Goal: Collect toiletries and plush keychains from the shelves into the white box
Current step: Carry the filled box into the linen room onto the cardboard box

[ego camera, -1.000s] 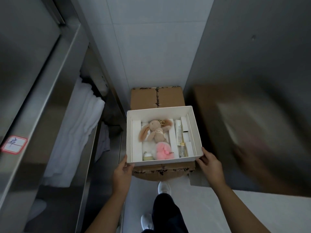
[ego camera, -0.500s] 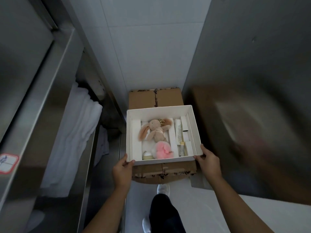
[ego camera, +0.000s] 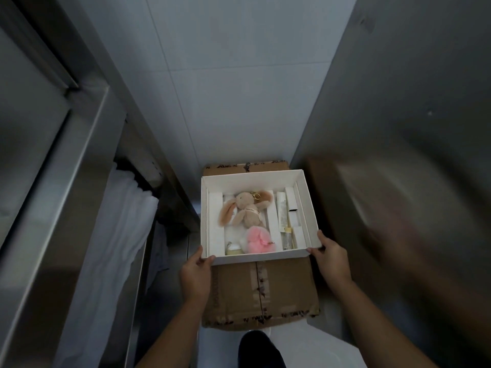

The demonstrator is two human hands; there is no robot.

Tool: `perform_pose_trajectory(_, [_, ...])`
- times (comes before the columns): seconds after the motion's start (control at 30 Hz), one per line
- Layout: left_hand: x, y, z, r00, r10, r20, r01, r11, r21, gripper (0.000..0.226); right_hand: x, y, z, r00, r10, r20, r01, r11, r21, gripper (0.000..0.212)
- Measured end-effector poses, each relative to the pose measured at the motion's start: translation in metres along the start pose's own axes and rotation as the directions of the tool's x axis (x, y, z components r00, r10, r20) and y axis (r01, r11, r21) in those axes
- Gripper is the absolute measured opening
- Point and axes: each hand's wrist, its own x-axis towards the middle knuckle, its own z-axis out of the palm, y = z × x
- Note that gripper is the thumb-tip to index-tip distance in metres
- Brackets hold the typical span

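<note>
The open white box (ego camera: 252, 179) sits over a taped cardboard carton (ego camera: 260, 290) on the floor. Inside lie a tan plush bunny keychain (ego camera: 245, 209), a pink fluffy pompom keychain (ego camera: 259, 240), a small cream jar (ego camera: 233, 249), white tubes and slim cartons (ego camera: 288, 208) and a small bottle (ego camera: 287, 239). My left hand (ego camera: 195, 273) grips the box's near left corner, thumb on the rim. At the near right corner, my right hand (ego camera: 330, 257) holds the box the same way.
Steel shelving (ego camera: 66, 181) runs along the left with folded white towels (ego camera: 117, 248) on a lower shelf. A steel cabinet wall (ego camera: 398, 128) rises on the right, reflecting the carton. A white tiled wall stands behind. My dark trouser leg (ego camera: 259, 349) shows below.
The box has shifted farther back along the carton, so more of the carton's near end shows. Both hands keep their grip on its near corners. The camera has tilted slightly.
</note>
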Motion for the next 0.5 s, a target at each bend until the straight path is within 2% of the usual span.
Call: perform_pose_trajectory(0.5, [0.067,0.038,0.031,0.999,0.006,-0.040,-0.008,0.999,-0.037,0.046,0.084,-0.044,0.003,1.000,-0.010,0.028,0.010,1.000,0.007,0.057])
